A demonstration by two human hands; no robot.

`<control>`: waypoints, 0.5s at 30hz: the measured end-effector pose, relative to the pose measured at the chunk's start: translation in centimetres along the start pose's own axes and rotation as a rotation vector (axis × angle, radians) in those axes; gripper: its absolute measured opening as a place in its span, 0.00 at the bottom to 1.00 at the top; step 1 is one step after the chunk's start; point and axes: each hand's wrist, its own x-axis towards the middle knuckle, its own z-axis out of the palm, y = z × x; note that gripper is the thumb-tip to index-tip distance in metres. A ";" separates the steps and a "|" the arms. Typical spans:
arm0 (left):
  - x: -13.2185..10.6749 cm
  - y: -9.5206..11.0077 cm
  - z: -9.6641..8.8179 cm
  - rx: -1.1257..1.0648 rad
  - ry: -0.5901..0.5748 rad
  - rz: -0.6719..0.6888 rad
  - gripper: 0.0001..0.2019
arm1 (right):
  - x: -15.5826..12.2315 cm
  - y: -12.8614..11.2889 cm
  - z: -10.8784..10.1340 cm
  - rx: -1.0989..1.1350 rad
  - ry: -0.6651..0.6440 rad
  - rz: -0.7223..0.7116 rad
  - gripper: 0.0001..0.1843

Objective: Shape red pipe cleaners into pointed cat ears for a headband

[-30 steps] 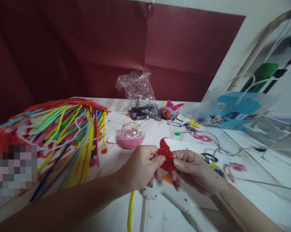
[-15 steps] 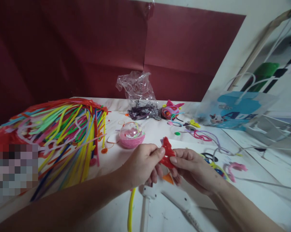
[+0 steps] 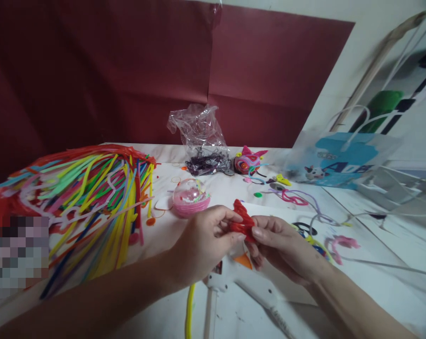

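A small red fuzzy piece, which looks like bent pipe cleaner (image 3: 242, 220), is held up between both hands over the table. My left hand (image 3: 206, 242) pinches its left side with thumb and forefinger. On the other side, my right hand (image 3: 285, 245) grips its right edge between thumb and fingers. Directly below lies a white glue gun (image 3: 253, 287) with an orange tip (image 3: 243, 260). Behind my left hand sits a clear plastic ball (image 3: 191, 190), its lower half wrapped in pink.
A heap of colourful pipe cleaners (image 3: 103, 188) spreads at the left. Farther back are a clear bag (image 3: 202, 136) with dark contents and a pink figure (image 3: 247, 162). A blue printed bag (image 3: 336, 160) stands at the right, near loose coloured loops (image 3: 294, 197).
My left hand has changed its pinch on the red piece, with thumb lower and forefinger higher. My right hand keeps its hold. The view has shifted slightly.
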 end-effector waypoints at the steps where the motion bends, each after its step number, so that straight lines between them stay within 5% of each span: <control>1: 0.0 0.0 0.0 0.001 0.011 0.008 0.07 | 0.0 0.0 0.0 -0.003 -0.007 -0.010 0.11; 15: -0.1 0.3 -0.2 0.056 -0.006 0.010 0.05 | -0.1 0.4 0.0 -0.054 0.103 -0.107 0.13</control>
